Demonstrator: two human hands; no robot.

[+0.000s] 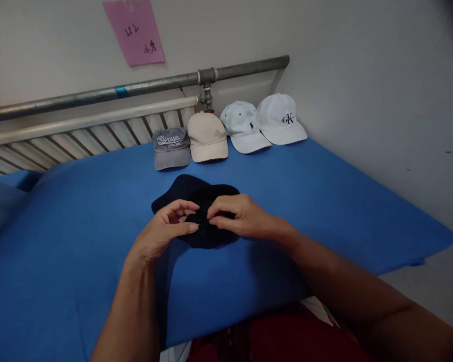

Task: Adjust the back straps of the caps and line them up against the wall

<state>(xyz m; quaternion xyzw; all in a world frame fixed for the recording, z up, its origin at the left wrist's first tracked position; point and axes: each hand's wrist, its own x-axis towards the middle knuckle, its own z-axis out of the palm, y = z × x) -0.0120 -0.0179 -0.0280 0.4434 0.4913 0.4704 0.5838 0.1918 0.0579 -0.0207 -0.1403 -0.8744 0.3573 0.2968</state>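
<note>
A dark navy or black cap lies in front of me on the blue-covered surface, its brim towards the far left. My left hand pinches the cap's near left part between thumb and fingers. On the other side, my right hand has thumb and index finger closed on the dark fabric close to the left fingertips. What exactly the fingers grip, perhaps the strap, is too dark to make out.
Along the back stand a grey cap, a beige cap, a white cap with a small emblem and a white cap with dark letters. Behind them are a radiator and a metal pipe. A wall bounds the right.
</note>
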